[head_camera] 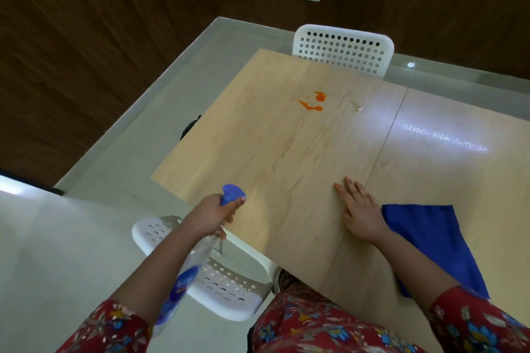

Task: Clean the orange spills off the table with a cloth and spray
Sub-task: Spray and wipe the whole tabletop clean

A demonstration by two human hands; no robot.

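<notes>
Left hand (pixel 210 216) grips the spray (pixel 189 266), nozzle up and aimed across the table (pixel 272 152) toward the orange spill (pixel 314 102) near the far edge, likely lining up a squirt. Right hand (pixel 360 209) rests flat with fingers straight, cloth (pixel 433 241) just beside it, ready for wiping.

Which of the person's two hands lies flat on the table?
The right hand, fingers straight on the table beside the blue cloth. The left hand instead grips the spray bottle at the table's near edge.
</notes>
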